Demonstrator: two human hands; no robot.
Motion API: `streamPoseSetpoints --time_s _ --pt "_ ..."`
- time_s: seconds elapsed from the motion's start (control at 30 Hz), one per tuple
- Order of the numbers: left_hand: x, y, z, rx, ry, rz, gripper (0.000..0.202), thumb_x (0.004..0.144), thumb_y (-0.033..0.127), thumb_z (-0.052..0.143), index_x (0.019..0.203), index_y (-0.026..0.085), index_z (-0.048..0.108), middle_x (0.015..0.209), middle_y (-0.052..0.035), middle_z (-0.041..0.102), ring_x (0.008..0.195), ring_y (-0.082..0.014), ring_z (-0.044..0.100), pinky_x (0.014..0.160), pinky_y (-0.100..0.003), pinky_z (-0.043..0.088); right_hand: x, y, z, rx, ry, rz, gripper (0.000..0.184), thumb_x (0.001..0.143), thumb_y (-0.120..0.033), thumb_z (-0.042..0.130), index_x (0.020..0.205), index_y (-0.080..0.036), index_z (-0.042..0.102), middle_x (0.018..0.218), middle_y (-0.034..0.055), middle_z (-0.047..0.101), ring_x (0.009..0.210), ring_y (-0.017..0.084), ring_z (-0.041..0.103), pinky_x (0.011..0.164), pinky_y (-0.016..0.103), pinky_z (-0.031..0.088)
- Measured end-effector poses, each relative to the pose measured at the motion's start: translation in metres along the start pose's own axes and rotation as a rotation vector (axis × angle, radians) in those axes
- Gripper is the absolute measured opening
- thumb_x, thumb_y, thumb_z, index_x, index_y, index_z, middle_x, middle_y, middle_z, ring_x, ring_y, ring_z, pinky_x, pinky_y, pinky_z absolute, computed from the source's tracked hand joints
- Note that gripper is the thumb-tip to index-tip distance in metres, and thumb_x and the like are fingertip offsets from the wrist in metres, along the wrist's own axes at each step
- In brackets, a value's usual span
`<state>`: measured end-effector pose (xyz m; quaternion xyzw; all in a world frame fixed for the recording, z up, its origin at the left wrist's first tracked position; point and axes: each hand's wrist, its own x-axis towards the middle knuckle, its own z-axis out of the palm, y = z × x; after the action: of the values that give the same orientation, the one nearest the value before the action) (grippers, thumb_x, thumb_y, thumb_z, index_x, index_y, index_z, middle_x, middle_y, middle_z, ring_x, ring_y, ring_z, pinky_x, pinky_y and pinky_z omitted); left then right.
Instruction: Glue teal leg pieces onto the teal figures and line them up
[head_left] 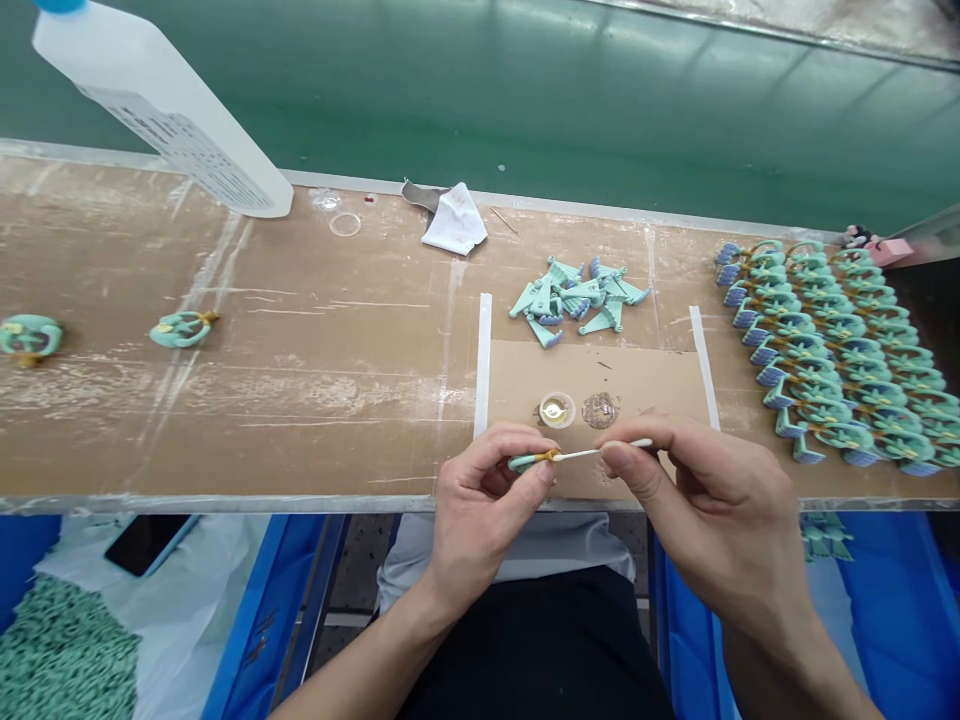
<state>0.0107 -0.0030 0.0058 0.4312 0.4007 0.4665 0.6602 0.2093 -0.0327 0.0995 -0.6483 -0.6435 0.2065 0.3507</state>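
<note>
Between the thumb and fingers of my left hand [487, 500] is a small green ring-shaped plastic part [521, 462] with an orange-brown end. My right hand [712, 510] pinches a cotton swab [581, 454], whose left tip meets the orange-brown end. Just beyond the hands a small round cup [556, 410] holds yellowish liquid. A rough brownish smear [601, 410] marks the cardboard sheet [525, 370] beside the cup. Farther back lies a loose pile of green triangular parts [577, 295] with blue-purple scalloped edges.
Rows of assembled green pieces [832, 350] stand at right. Two ring-shaped parts [182, 329] lie at left. A white bottle [172, 120] stands at the back left, near a crumpled cloth [456, 220]. Below the table edge, a blue bin [251, 610] holds many green parts and a phone [150, 543].
</note>
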Motion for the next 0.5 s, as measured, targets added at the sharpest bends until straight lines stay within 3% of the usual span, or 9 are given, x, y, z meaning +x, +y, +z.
streamPoseSetpoints --time_s 0.2,0.5 --pt "0.0005 -0.0009 -0.0011 -0.006 -0.001 0.000 0.004 0.104 0.025 0.092 0.106 0.025 0.096 0.108 -0.0080 0.083 0.086 -0.0192 0.075 0.077 -0.030 0.062 -0.0003 0.0021 -0.0006 0.010 0.001 -0.007 0.020 0.115 -0.021 0.076 0.097 -0.027 0.083 0.071 -0.0033 0.071 0.063 0.017 0.067 0.067 0.030 0.055" --pt "0.0001 -0.0008 -0.0004 -0.002 0.006 0.000 0.004 0.102 0.026 0.094 0.104 0.023 0.096 0.108 -0.0095 0.084 0.087 -0.0201 0.075 0.076 -0.030 0.063 -0.0028 0.0040 -0.0016 0.051 0.045 0.002 0.017 0.114 -0.018 0.080 0.102 -0.028 0.082 0.089 -0.0039 0.084 0.068 0.016 0.068 0.067 0.030 0.052"
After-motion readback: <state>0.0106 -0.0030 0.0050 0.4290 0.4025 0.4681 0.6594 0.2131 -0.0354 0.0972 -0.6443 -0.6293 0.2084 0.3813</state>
